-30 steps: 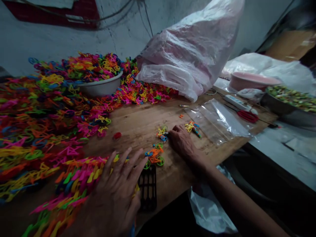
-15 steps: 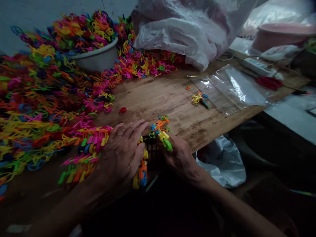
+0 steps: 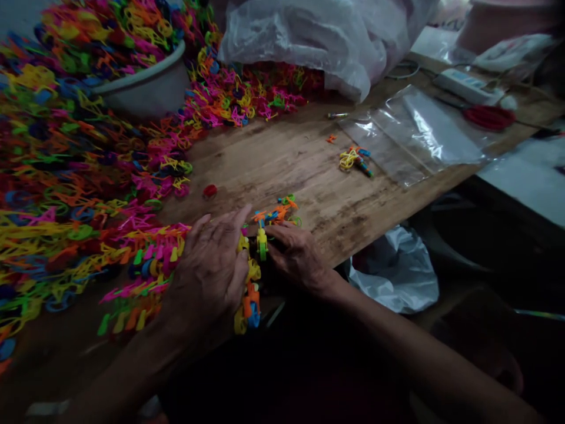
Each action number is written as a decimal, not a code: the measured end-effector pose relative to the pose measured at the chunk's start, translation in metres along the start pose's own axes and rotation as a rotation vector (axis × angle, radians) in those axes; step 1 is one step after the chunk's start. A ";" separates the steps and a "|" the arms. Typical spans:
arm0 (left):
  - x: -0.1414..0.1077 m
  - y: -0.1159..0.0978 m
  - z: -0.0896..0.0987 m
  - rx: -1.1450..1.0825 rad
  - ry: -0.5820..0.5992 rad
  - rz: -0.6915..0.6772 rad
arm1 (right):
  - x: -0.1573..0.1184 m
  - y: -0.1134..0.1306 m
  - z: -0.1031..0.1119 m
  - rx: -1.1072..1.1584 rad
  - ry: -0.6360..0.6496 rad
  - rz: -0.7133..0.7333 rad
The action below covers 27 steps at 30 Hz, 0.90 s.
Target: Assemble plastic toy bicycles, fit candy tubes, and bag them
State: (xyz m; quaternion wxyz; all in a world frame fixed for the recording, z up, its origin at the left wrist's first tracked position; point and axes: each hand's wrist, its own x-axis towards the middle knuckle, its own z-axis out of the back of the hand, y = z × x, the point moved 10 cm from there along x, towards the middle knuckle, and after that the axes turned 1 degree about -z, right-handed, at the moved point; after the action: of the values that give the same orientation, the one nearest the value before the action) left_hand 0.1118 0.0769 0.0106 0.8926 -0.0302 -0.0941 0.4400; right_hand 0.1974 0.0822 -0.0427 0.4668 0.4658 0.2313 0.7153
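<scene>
Near the table's front edge, my left hand (image 3: 209, 268) lies over a row of yellow, orange and blue plastic toy pieces (image 3: 252, 294), its fingers stretched forward and its thumb against the row. Just to its right, my right hand (image 3: 293, 253) is closed on a small plastic toy (image 3: 262, 242) with a yellow and green lower part and blue and orange parts above. The toy stands close beside the row. An orange piece with green wheels (image 3: 286, 211) shows beyond my right fingers; whether it is joined to the toy I cannot tell.
Colourful plastic parts (image 3: 79, 159) are heaped at the left, around a full grey basin (image 3: 150, 88). Farther right lie a red piece (image 3: 210, 191), a small toy cluster (image 3: 355, 161), clear bags (image 3: 410, 135), a power strip (image 3: 465, 85) and red cord (image 3: 489, 116).
My right hand has moved left with the toy, bringing it beside the row and turning it more upright. My left hand stays over the row. The whole view has shifted slightly.
</scene>
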 end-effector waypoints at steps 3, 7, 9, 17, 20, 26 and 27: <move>-0.001 0.000 0.000 -0.031 -0.010 -0.009 | -0.001 0.001 -0.002 -0.064 0.012 0.007; -0.001 -0.001 0.003 -0.083 -0.022 -0.020 | -0.002 0.000 -0.011 -0.177 0.051 -0.005; 0.002 0.000 0.004 -0.067 0.004 -0.008 | -0.003 -0.001 -0.014 -0.219 0.069 -0.014; 0.030 -0.008 -0.002 0.008 0.008 -0.089 | -0.006 0.002 -0.021 -0.340 0.072 0.042; 0.030 -0.003 -0.013 -0.013 0.046 -0.061 | -0.005 0.007 -0.020 -0.308 0.034 0.054; 0.023 0.001 -0.008 -0.064 -0.073 -0.068 | -0.004 0.007 0.032 -0.076 -0.070 0.092; 0.021 0.001 -0.008 -0.067 -0.071 -0.068 | -0.002 0.003 0.050 -0.095 -0.124 0.081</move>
State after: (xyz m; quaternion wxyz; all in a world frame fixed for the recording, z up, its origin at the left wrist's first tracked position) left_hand 0.1254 0.0947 0.0052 0.9016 -0.0412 -0.1412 0.4068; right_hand 0.2403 0.0736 -0.0185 0.4723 0.4957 0.1487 0.7135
